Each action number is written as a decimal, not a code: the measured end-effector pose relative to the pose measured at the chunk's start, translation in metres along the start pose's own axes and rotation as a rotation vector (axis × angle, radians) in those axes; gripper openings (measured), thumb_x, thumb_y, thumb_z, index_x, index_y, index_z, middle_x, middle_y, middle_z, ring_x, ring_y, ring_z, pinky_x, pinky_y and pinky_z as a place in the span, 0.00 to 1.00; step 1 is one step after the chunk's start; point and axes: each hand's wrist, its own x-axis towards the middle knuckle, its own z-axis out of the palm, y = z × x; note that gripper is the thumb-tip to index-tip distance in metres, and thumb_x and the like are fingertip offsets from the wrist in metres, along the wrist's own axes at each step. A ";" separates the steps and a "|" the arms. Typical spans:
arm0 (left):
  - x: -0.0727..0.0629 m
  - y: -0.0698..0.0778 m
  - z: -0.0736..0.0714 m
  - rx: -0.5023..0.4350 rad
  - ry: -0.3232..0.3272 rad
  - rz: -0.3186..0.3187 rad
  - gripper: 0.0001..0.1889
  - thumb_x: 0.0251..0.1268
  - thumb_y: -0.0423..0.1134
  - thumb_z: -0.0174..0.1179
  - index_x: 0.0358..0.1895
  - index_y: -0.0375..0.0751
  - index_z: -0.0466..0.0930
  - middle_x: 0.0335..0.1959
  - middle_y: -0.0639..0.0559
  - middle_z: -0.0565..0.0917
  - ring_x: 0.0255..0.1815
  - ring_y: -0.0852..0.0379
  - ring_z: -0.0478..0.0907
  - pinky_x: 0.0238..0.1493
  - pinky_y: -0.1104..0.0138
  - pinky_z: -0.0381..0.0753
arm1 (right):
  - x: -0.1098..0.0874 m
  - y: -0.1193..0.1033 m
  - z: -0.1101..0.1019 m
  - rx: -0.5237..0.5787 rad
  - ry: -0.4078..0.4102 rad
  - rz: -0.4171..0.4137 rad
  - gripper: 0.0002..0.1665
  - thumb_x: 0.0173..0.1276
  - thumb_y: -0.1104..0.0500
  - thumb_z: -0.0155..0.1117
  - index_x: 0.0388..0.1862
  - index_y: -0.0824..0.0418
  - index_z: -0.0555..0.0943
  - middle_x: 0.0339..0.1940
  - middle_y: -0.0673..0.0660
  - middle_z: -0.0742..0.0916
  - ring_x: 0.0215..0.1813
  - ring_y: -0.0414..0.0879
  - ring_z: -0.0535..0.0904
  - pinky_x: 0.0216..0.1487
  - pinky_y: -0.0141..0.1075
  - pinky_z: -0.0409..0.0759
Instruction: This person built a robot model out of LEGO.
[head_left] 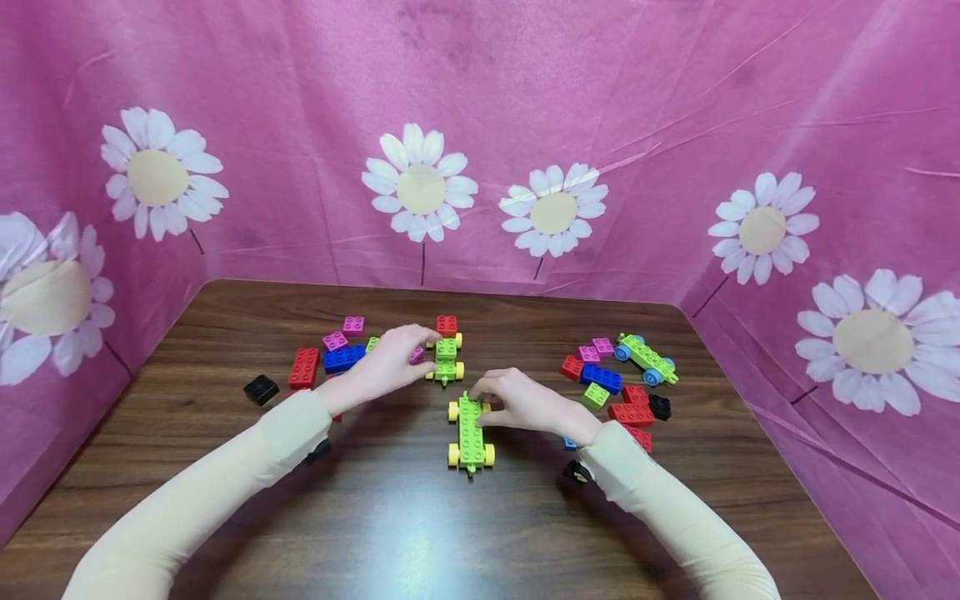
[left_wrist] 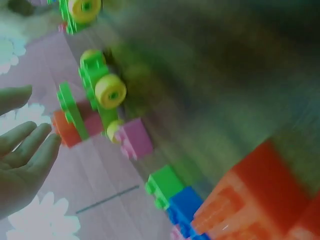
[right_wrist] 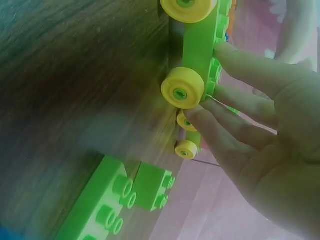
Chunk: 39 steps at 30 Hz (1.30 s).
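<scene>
Lime-green plastic, dead centre: the long wheeled base (head_left: 471,442) sits on the brown table (head_left: 360,542), and the right hand (head_left: 521,398) has it, thumb and fingers curved around its far end. Switch to the right wrist and we get what the head camera hides: the thumb against the studs, another fingertip just beyond a yellow wheel (right_wrist: 182,88). Lower left there, two green bricks (right_wrist: 152,186) loom large, where the head view shows just one clearly in the right-hand pile.

Now the left hand (head_left: 390,360), upper middle of the frame: thumb and fingers apart, gripping nothing, right beside the smaller green base (head_left: 446,369). Are they touching? From above, I can't tell. Left wrist, though, shows daylight between thumb and fingers, plus the full side of a pink brick (left_wrist: 137,139) that the hand mostly covers in the head view.

Just above that smaller base, a red brick (head_left: 447,324). And only the head camera catches the whole blue-wheeled base (head_left: 647,358), slanting at the right, and the black brick (head_left: 262,389) out at the left!
</scene>
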 end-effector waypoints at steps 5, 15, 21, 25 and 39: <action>-0.016 0.007 0.009 0.005 -0.069 0.031 0.20 0.61 0.37 0.69 0.54 0.29 0.80 0.49 0.39 0.86 0.52 0.45 0.84 0.55 0.53 0.83 | 0.005 -0.003 0.003 -0.026 0.039 -0.034 0.20 0.62 0.54 0.73 0.50 0.64 0.84 0.47 0.57 0.89 0.44 0.45 0.86 0.47 0.37 0.86; -0.035 0.006 0.026 -0.059 -0.189 -0.014 0.19 0.63 0.38 0.67 0.54 0.32 0.81 0.51 0.41 0.87 0.54 0.46 0.83 0.56 0.54 0.83 | 0.014 -0.012 0.008 -0.057 0.070 -0.032 0.19 0.63 0.54 0.73 0.48 0.63 0.84 0.45 0.56 0.90 0.45 0.45 0.87 0.47 0.34 0.86; -0.040 0.002 0.031 -0.050 -0.181 0.021 0.17 0.62 0.37 0.67 0.52 0.33 0.82 0.49 0.42 0.87 0.51 0.49 0.85 0.54 0.56 0.84 | 0.021 -0.015 0.011 -0.043 0.076 -0.035 0.19 0.63 0.54 0.73 0.48 0.63 0.85 0.45 0.56 0.90 0.45 0.45 0.87 0.47 0.35 0.86; -0.041 0.000 0.031 -0.025 -0.163 0.050 0.17 0.61 0.36 0.68 0.51 0.31 0.82 0.47 0.42 0.88 0.49 0.49 0.85 0.52 0.57 0.84 | 0.024 -0.018 0.012 -0.056 0.088 -0.043 0.18 0.62 0.54 0.74 0.47 0.63 0.85 0.43 0.56 0.90 0.43 0.44 0.86 0.46 0.33 0.85; -0.044 -0.001 0.029 -0.027 -0.175 -0.014 0.16 0.61 0.32 0.67 0.51 0.31 0.81 0.47 0.41 0.88 0.49 0.47 0.85 0.51 0.56 0.85 | 0.032 -0.025 0.016 -0.067 0.090 -0.054 0.18 0.62 0.54 0.73 0.47 0.64 0.85 0.44 0.56 0.90 0.43 0.45 0.87 0.46 0.34 0.85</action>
